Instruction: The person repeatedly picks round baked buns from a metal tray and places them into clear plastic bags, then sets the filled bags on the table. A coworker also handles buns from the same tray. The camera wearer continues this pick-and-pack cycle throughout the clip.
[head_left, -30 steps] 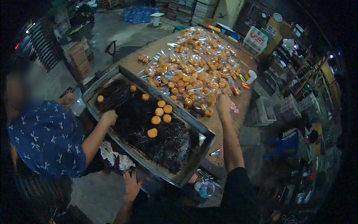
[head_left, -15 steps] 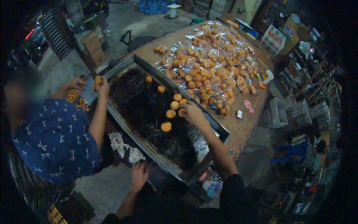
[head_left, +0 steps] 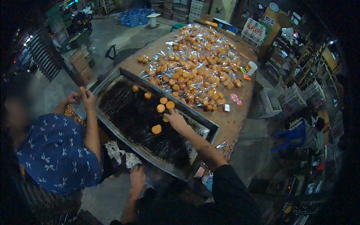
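A long dark metal tray point(head_left: 123, 125) with a raised rim lies aslant before me, its inside blackened. Several small round golden-brown buns are in it: one bun point(head_left: 156, 129) sits nearest me, and others point(head_left: 161, 108) lie close to my right hand. My right hand point(head_left: 177, 122) reaches over the tray with fingers closed on a bun point(head_left: 165, 119), which they partly cover. Low beside the tray's near side, my left hand point(head_left: 137, 177) holds nothing visible; its fingers look loosely stretched, next to a crumpled pale cloth point(head_left: 122, 154).
On the left a co-worker in a blue patterned shirt point(head_left: 58, 153) handles small buns. Beyond the tray, a wooden table point(head_left: 234, 123) bears a big heap of clear-bagged buns point(head_left: 195, 71), a white tub point(head_left: 251, 67) and a small box point(head_left: 226, 108). Crates point(head_left: 268, 105) and a blue chair point(head_left: 290, 137) stand right.
My view has shifted, so the scene sits differently. My right hand has moved a little toward me among the buns, and one bun beside it has changed place. The co-worker's hands have moved slightly.
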Motion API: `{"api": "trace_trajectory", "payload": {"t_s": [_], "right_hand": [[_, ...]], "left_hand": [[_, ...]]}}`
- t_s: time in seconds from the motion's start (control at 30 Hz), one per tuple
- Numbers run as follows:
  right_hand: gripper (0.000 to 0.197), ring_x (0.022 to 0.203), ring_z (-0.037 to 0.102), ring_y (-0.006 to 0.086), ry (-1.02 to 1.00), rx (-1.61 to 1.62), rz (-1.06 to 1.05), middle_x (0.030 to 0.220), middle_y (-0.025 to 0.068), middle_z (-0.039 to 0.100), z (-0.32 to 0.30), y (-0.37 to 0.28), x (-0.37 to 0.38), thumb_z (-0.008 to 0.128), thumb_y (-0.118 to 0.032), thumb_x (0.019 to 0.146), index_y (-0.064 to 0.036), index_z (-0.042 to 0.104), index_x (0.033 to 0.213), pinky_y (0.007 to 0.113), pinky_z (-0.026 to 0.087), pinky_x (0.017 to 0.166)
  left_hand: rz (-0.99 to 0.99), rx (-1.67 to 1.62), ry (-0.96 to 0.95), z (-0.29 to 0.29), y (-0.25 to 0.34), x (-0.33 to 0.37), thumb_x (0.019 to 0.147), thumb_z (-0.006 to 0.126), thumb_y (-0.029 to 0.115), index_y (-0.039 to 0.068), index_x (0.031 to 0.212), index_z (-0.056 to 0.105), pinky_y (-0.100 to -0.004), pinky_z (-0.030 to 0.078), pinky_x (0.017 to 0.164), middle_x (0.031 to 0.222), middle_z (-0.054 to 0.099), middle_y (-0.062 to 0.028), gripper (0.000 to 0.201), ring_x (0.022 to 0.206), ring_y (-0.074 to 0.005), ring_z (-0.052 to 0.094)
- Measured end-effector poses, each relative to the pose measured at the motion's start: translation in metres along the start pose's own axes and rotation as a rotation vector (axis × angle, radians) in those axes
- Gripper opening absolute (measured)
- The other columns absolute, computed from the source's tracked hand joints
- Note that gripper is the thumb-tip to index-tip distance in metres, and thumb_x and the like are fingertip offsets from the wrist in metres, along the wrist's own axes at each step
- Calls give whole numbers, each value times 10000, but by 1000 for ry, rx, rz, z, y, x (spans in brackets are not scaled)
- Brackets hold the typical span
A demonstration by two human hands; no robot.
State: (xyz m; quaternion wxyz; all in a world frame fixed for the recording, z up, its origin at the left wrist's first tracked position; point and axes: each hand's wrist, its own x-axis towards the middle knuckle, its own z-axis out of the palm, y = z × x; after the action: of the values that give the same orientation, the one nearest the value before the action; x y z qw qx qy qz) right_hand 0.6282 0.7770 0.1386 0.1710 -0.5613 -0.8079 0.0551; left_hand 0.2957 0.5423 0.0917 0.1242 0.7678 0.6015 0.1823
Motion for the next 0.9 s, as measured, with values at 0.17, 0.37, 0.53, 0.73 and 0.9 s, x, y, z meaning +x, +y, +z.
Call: {"api": "trace_trajectory", "payload": {"t_s": [0.17,0.37,0.53,0.73,0.9], "right_hand": [[548,1075,691,270,52,767,330,1219,122,638,-25,-10,-64,752,-12,856,-33,557,1369,399,609,854],[509,1046,685,206,146,1435,750,1144,66,658,-37,-32,-161,745,-38,901,-59,550,1371,412,657,823],[534,993,696,214,235,1396,726,1143,83,660,-23,-45,-205,755,-106,887,-71,542,1376,408,659,748],[540,901,709,221,363,1522,845,1128,97,663,-27,-59,-233,773,-133,866,-70,559,1358,378,659,688],[529,950,699,220,335,1524,825,1152,93,647,-35,-76,-237,779,-106,865,-77,562,1347,381,659,709]], "left_hand": [[-79,-109,-2,5,2,-10,877,658,105,8,1067,610,-545,546,749,968,662,-231,219,886,-446,665],[56,176,-60,-3,1,-9,830,636,55,43,1079,631,-471,545,794,935,679,-181,249,917,-364,679],[229,250,0,8,-17,5,847,626,75,48,1181,640,-459,494,927,966,694,-146,335,968,-349,675],[77,130,-120,-2,-6,1,870,637,63,49,1167,634,-492,482,936,996,714,-149,297,981,-341,677],[80,90,-97,-45,24,-5,917,641,91,86,1150,581,-550,481,931,970,715,-171,240,987,-359,679]]}}
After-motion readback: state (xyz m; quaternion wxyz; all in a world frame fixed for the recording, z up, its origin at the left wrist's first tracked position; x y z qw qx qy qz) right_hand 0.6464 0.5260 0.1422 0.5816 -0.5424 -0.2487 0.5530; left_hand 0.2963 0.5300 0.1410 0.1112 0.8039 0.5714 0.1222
